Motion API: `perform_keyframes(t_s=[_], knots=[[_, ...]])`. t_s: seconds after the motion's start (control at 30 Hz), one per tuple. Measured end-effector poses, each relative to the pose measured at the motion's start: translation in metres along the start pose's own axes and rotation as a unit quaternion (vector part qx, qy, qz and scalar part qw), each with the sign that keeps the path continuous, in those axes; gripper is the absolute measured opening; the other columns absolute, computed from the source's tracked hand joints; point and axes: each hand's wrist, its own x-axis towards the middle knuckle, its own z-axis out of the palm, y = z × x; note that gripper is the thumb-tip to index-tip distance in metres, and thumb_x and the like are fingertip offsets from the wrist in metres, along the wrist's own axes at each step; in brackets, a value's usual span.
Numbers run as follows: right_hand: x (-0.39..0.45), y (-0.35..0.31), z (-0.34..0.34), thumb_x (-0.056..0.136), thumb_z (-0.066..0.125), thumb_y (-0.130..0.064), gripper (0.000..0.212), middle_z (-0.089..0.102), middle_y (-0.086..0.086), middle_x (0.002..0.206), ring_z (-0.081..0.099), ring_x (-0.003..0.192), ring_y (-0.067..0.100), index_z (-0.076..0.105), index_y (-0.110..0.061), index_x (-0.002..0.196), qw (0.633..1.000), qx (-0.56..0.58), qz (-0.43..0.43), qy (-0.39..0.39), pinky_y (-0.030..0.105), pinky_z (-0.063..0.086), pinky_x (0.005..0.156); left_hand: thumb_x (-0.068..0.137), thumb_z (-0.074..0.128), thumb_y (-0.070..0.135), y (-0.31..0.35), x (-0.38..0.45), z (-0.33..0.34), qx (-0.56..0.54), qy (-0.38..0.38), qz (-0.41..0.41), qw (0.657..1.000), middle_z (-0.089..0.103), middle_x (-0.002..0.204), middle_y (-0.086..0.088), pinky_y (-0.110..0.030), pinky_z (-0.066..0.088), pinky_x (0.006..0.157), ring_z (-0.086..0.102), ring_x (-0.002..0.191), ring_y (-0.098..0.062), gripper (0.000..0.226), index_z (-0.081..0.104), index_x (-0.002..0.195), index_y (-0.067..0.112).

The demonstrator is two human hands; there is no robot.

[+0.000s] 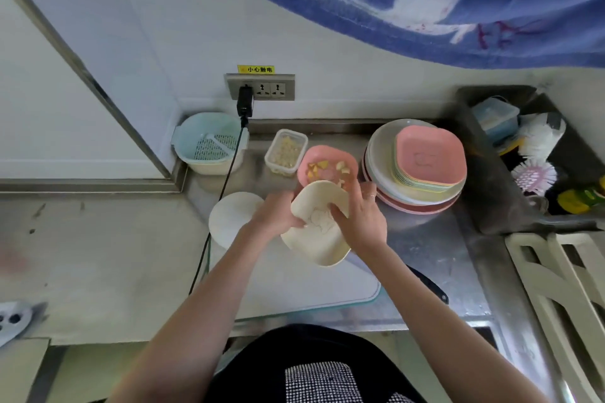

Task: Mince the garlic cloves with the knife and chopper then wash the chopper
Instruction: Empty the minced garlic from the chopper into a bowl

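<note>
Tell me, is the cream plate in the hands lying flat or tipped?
Tipped. The cream plate is held off the counter by the left hand and right hand, its inside facing the camera, far rim raised above the pink dish.

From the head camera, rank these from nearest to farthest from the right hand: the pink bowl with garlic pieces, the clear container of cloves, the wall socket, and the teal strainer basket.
From the right hand:
1. Pink bowl with garlic pieces, just behind the fingers.
2. Clear container of cloves, behind and to the left.
3. Teal strainer basket, far left at the wall corner, and wall socket, up on the wall: too close to call.
</note>
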Motion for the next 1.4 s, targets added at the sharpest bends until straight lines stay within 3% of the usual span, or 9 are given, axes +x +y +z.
perform_keyframes(t_s=[0.13,0.2,0.47,0.67,0.83,1.0,1.23,1.33,1.4], knots=[[-0.002,-0.006,0.012,0.097,0.046,-0.036,0.024,0.061,0.006,0.111,0.058,0.102,0.030,0.054,-0.020,0.114,0.991,-0.088,0.003,-0.101,0.033,0.042,0.070,0.080,0.076,0.023,-0.012,-0.013,-0.008,0.125,-0.037,0.037,0.991,0.067,0.100,-0.007,-0.032,0.044,0.073,0.061,0.096,-0.027,0.031,0.064,0.105,0.010],[-0.006,-0.004,0.022,0.098,0.045,-0.033,0.021,0.060,0.008,0.098,0.058,0.100,0.032,0.055,-0.015,0.100,0.986,-0.085,0.011,-0.143,0.031,0.040,0.067,0.092,0.063,0.023,-0.021,-0.021,-0.009,0.084,-0.012,0.059,0.995,0.068,0.106,-0.008,-0.030,0.042,0.073,0.061,0.100,-0.027,0.025,0.064,0.113,0.011],[-0.016,0.019,0.055,0.091,0.053,-0.028,0.027,0.068,0.013,0.092,0.068,0.079,0.033,0.061,-0.009,0.108,0.971,-0.009,0.134,-0.200,0.041,0.057,0.074,0.083,0.044,-0.010,-0.060,-0.033,-0.016,0.050,0.112,0.055,0.991,0.052,0.135,-0.014,-0.040,0.034,0.106,0.044,0.127,-0.030,0.057,0.047,0.137,0.009],[-0.018,0.023,0.052,0.090,0.060,-0.022,0.034,0.065,0.010,0.095,0.068,0.073,0.029,0.053,-0.013,0.122,0.965,-0.007,0.156,-0.212,0.039,0.058,0.067,0.073,0.077,0.035,-0.064,-0.035,-0.015,0.186,-0.019,0.007,0.982,-0.006,0.160,-0.010,-0.051,-0.001,0.118,-0.010,0.147,-0.029,0.110,0.001,0.153,0.030],[-0.024,0.015,0.049,0.091,0.057,-0.010,0.070,0.061,0.013,0.107,0.064,0.058,0.027,0.025,-0.034,0.148,0.951,0.131,0.131,-0.246,0.032,0.054,0.046,0.063,0.084,0.047,-0.071,-0.030,-0.018,0.223,-0.011,-0.061,0.973,-0.017,0.158,-0.011,-0.065,0.011,0.111,-0.015,0.143,-0.043,0.129,-0.011,0.149,0.040],[-0.037,0.011,0.066,0.093,0.053,-0.011,0.086,0.063,0.018,0.111,0.060,0.078,0.029,-0.007,-0.028,0.152,0.960,0.054,0.096,-0.256,0.039,0.054,0.067,0.054,0.087,0.049,-0.084,-0.031,-0.026,0.192,-0.001,-0.073,0.979,-0.014,0.157,-0.014,-0.058,0.031,0.106,0.001,0.142,-0.040,0.134,-0.009,0.148,0.044],[-0.032,0.003,0.067,0.093,0.051,-0.010,0.074,0.051,0.006,0.140,0.056,0.116,0.029,0.011,-0.029,0.153,0.969,0.011,0.065,-0.238,0.039,0.052,0.085,0.057,0.084,0.040,-0.099,-0.041,-0.029,0.109,0.070,-0.068,0.989,0.012,0.143,-0.009,-0.046,0.036,0.101,0.015,0.130,-0.038,0.117,0.011,0.148,0.040],[-0.025,0.000,0.067,0.094,0.049,-0.011,0.073,0.054,0.007,0.137,0.058,0.113,0.029,0.011,-0.030,0.153,0.971,0.001,0.073,-0.229,0.036,0.050,0.084,0.055,0.081,0.043,-0.102,-0.049,-0.026,0.032,0.158,-0.058,0.985,0.023,0.132,-0.006,-0.043,0.033,0.100,0.022,0.124,-0.036,0.102,0.023,0.139,0.043],[-0.025,-0.007,0.073,0.094,0.052,-0.013,0.074,0.065,0.013,0.111,0.063,0.091,0.027,0.012,-0.033,0.152,0.965,0.068,0.073,-0.241,0.035,0.052,0.075,0.051,0.080,0.048,-0.099,-0.049,-0.030,0.007,0.210,-0.045,0.977,0.025,0.133,-0.006,-0.044,0.030,0.103,0.024,0.125,-0.034,0.104,0.023,0.138,0.045]])
